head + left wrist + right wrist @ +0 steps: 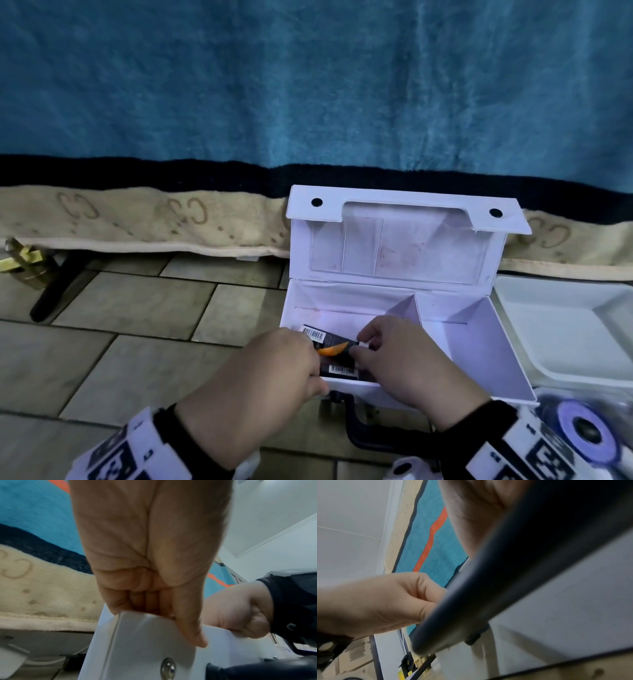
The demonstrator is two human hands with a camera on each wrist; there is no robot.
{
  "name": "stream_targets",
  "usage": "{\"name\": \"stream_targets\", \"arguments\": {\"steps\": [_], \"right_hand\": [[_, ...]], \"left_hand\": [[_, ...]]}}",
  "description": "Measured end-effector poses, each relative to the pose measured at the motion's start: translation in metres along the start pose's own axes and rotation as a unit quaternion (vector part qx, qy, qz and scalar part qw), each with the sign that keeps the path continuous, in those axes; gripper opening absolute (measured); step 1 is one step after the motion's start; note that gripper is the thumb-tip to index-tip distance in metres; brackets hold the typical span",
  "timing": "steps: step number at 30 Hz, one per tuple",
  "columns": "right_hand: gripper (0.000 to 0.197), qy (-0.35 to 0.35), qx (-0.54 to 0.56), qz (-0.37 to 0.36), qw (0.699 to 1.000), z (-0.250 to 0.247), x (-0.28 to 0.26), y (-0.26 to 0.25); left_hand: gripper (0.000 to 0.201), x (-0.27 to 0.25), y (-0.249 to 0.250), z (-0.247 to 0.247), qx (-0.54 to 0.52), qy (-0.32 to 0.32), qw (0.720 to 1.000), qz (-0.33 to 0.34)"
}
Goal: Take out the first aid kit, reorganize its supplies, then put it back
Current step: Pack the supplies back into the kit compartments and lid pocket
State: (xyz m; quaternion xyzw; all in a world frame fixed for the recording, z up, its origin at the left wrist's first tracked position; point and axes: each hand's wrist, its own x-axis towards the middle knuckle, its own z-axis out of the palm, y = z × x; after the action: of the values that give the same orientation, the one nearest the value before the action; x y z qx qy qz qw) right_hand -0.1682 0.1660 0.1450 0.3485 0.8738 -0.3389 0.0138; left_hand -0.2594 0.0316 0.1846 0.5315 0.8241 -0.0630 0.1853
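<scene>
Head view: white kit [394, 291] sits open on tiled floor [137, 325], centre-right of frame, lid up against a blue blanket [308, 85]. Divider splits the inside; right compartment shows only its white walls. Both hands work in the left compartment, lower centre. Left hand [274, 363] and right hand [400, 356] each have fingers curled on a dark packet [329, 339] w/ barcode and orange mark, one at each end. A 2nd dark packet [339, 370] w/ barcode lies just below it, by the front wall. Black handle [356, 428] hangs off the kit's front, bottom centre. White tray [565, 325] just right of kit; purple-white roll [582, 428] at lower right. Brass padlock [20, 260] far left, well apart.

Left wrist view: not the packets – kit hides them. Shows left hand [150, 561] from below, fingers folded over the kit's [137, 642] corner, thumb down its outer face. Metal stud on that face. Right hand [238, 614] at right edge, reaching over the rim.

Right wrist view: mostly blurred dark handle [522, 574] across frame. Left hand [376, 601] at left, fingers bent; what it holds can't be seen here. Right hand [479, 507] only partly seen at top.
</scene>
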Motion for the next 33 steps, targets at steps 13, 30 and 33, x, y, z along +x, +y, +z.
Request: {"name": "stream_targets", "arguments": {"steps": [13, 30, 33], "right_hand": [[0.033, -0.049, 0.063, -0.032, 0.996, -0.006, -0.005, 0.002], [0.032, -0.028, 0.074, -0.012, 0.997, -0.001, -0.002, 0.001], [0.034, -0.02, 0.07, -0.011, 0.997, -0.001, -0.002, 0.0]], "left_hand": [[0.031, 0.001, 0.001, 0.008, -0.118, 0.091, 0.989, -0.019], [0.024, 0.003, 0.0, 0.005, -0.138, 0.078, 0.986, -0.052], [0.021, 0.005, -0.002, 0.006, -0.149, 0.077, 0.984, -0.053]]}}
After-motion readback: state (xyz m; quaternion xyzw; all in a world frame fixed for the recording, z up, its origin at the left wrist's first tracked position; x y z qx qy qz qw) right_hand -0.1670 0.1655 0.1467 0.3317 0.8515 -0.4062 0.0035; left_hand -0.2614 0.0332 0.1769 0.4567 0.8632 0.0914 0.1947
